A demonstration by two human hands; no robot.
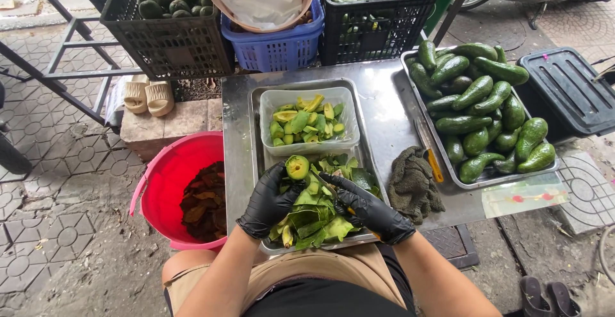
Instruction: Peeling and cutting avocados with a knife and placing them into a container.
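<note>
Our gloved left hand (269,200) gripping a halved avocado (297,167) over the peel-filled tray (256,108), right hand (371,211) closed on a knife, counter (384,108) crowded, bare steel between trays, red bucket (168,176) beside its left edge

Both bare forearms reach forward from the bottom of the view and angle inward, so the two black-gloved hands meet close together in front of the body. The left hand (268,200) is cupped with its palm turned inward, fingers curled and the thumb raised toward the fingertips, closed in a grip. The right hand (371,209) lies lower and flatter, knuckles up, its fingers stretched toward the left hand and curled at the tips, the wrist bent slightly inward.
</note>
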